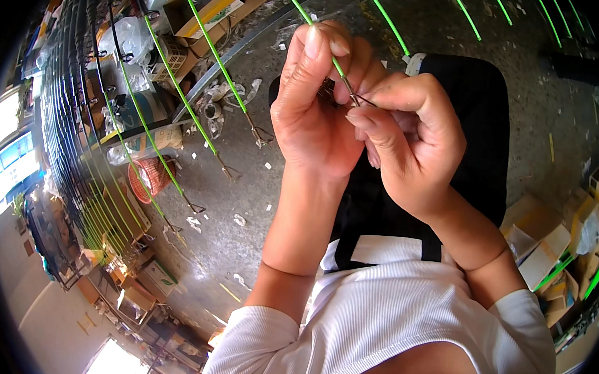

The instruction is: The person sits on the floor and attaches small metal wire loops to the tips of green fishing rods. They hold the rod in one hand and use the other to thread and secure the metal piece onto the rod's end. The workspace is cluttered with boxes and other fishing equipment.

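Between the thumb and fingers of my left hand (318, 119) is a slim bright green fishing rod tip (295, 1), which slants down from the upper edge. At its end sits a small dark wire rod guide (364, 100). My right hand (417, 136) pinches this guide between thumb and forefinger, close against the left fingers. To the left hang several more green rod tips (215, 54), each ending in a similar wire guide (261, 136). The inner fingers of both hands are partly hidden.
Dark rods with ring guides (100, 53) crowd the left side. A red basket (149, 176) and scraps stand on the grey floor (232, 203). Cardboard boxes (536, 231) lie at the right. Further green rod tips (387, 19) point in along the top. Black cloth (480, 130) covers my lap.
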{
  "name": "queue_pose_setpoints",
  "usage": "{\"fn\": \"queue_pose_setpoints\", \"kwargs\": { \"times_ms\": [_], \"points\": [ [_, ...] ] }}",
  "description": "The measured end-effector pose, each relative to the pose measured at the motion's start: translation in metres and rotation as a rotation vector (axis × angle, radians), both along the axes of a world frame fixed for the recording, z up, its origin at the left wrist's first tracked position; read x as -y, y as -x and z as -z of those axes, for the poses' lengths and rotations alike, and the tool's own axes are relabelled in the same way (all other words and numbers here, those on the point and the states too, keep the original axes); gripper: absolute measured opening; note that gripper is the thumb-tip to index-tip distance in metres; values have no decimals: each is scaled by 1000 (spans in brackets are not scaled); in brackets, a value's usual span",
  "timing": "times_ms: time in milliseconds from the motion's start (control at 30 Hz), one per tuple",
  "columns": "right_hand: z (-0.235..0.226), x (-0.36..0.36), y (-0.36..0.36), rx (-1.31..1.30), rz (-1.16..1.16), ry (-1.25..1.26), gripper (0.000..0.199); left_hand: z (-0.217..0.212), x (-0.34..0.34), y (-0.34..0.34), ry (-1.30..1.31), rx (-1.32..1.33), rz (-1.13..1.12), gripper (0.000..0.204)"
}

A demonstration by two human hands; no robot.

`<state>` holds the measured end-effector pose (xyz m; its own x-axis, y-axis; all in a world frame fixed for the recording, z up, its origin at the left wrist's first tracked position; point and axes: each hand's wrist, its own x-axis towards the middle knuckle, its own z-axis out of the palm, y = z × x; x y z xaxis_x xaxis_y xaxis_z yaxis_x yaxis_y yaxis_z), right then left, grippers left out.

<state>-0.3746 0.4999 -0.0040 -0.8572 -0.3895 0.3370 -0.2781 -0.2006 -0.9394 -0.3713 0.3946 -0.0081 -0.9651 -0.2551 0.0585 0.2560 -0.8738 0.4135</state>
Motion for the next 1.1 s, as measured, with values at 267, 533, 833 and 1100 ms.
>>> {"fn": "queue_pose_setpoints", "kwargs": {
  "times_ms": [267, 533, 833, 1100],
  "points": [
    [4, -6, 2, 194, -38, 91, 13, -5, 0, -9, -315, 247, 17, 54],
    [2, -18, 1, -336, 14, -441, 31, 10, -15, -21, -237, 268, 53, 54],
    [-8, -29, -2, -375, 39, -711, 22, 17, -32, -29, -164, 388, 45, 41],
    [-7, -39, 1, -371, -40, -607, 21, 10, -37, -28, -90, 403, -5, 34]
  ]
}}
